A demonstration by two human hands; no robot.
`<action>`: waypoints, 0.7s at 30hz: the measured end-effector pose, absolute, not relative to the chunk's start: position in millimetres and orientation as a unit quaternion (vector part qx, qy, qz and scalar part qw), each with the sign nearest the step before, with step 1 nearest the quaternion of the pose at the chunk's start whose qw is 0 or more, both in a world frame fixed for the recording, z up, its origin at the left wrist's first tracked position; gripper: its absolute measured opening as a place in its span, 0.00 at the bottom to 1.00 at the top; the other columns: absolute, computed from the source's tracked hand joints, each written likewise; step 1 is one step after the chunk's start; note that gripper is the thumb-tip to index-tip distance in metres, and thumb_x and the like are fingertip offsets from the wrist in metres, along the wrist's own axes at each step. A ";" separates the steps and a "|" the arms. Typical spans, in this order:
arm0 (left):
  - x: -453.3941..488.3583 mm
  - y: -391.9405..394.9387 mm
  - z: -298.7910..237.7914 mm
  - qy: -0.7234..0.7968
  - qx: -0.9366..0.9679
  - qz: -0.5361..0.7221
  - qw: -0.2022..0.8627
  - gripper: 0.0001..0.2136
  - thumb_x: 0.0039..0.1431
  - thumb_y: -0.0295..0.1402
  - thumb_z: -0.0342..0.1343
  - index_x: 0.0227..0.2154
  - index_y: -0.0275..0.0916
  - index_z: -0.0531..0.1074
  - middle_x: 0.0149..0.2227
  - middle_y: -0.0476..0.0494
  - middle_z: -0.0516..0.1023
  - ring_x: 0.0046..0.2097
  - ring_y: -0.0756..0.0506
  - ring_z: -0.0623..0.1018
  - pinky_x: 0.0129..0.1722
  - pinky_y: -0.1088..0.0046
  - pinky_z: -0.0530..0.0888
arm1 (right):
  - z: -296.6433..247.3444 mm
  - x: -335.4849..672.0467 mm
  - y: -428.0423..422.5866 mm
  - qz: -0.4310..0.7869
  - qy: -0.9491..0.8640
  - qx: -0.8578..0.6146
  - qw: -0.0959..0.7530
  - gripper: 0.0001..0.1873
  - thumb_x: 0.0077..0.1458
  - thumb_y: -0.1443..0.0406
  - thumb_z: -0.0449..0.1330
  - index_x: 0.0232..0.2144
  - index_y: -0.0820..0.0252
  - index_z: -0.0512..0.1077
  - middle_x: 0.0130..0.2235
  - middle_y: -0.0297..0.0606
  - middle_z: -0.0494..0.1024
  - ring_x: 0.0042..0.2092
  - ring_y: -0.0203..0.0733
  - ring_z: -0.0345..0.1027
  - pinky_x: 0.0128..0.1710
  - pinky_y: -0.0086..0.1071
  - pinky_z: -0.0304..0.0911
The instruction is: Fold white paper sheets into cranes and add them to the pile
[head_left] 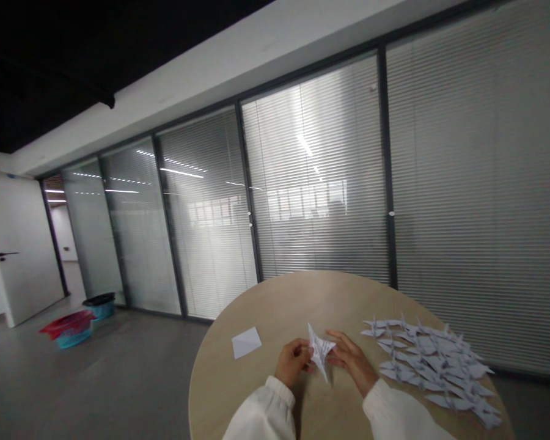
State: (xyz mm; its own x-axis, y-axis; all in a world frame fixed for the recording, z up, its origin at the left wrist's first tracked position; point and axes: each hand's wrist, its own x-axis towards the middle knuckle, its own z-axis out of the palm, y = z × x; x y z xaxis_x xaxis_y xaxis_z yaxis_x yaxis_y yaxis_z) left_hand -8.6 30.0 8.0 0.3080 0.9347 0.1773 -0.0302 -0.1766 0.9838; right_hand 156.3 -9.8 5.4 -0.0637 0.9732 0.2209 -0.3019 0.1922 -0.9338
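Note:
A white folded paper crane [319,351] with printed marks is held just above the round table, its pointed tips spread out. My left hand [294,360] pinches its left side, fingers curled. On the other side, my right hand [349,357] has its fingers around the crane's right tip; the exact contact of the thumb is hard to make out. Left of my hands lies a flat, folded white paper square [246,343]. Many finished-looking paper cranes [433,360] are grouped in rows at the right of the table.
The round wooden table [311,293] stands before a glass partition with blinds [321,171]. On the floor at left are a blue bin with a red liner [71,330] and another with a black liner [101,305]. A white door [25,244] stands at far left.

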 end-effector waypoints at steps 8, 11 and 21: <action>-7.9 31.8 1.2 0.390 0.630 0.456 0.494 0.14 0.37 0.40 0.59 0.23 0.33 0.71 0.17 0.51 0.67 0.20 0.51 0.69 0.17 0.78 0.66 | 8.2 154.9 -10.0 0.516 -0.517 -0.391 0.560 0.30 0.38 0.49 0.58 0.42 0.59 0.64 0.31 0.38 0.75 0.35 0.45 0.69 0.32 0.35 0.64; -8.4 31.5 1.1 0.403 0.635 0.458 0.475 0.12 0.38 0.39 0.58 0.22 0.33 0.71 0.18 0.50 0.68 0.20 0.51 0.69 0.17 0.78 0.66 | 11.2 154.6 -11.5 0.515 -0.500 -0.405 0.566 0.30 0.40 0.47 0.55 0.41 0.60 0.65 0.32 0.38 0.75 0.34 0.43 0.70 0.31 0.34 0.64; -7.1 26.7 8.6 0.389 0.635 0.445 0.497 0.15 0.39 0.42 0.58 0.23 0.33 0.73 0.20 0.48 0.70 0.23 0.49 0.70 0.19 0.76 0.68 | 12.2 157.7 -14.4 0.478 -0.532 -0.411 0.565 0.30 0.37 0.48 0.57 0.40 0.62 0.68 0.32 0.40 0.77 0.34 0.44 0.69 0.30 0.32 0.64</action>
State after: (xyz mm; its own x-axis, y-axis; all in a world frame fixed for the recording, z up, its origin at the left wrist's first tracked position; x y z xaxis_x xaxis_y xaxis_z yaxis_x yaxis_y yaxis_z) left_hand -7.1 26.7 8.6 0.3007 0.9370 0.1778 0.0514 -0.2020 0.9780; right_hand 157.7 -14.4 12.2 -0.0243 0.9777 0.2087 -0.1036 0.2052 -0.9732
